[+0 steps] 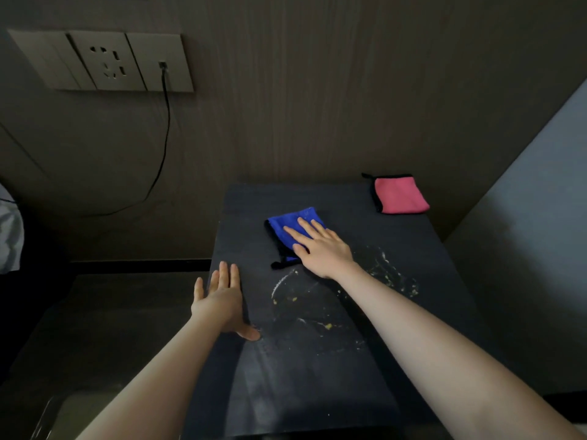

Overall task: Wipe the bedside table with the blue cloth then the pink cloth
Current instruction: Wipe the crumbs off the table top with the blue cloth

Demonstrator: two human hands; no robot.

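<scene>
A dark bedside table (413, 249) fills the middle of the view, its top marked with whitish smears and yellow crumbs (324, 315). A folded blue cloth (286, 225) with a black edge lies on the table's far middle. My right hand (320, 249) lies flat on the cloth, fingers spread and pressing it down. My left hand (220, 300) rests flat and open on the table's left edge, holding nothing. A folded pink cloth (400, 195) with black trim sits in the far right corner, untouched.
A dark panelled wall stands directly behind the table. A socket and switch plate (104, 61) hangs on it at upper left, with a black cable (163, 147) drooping down. A grey wall (533, 233) runs along the table's right. White bedding (9, 230) shows at far left.
</scene>
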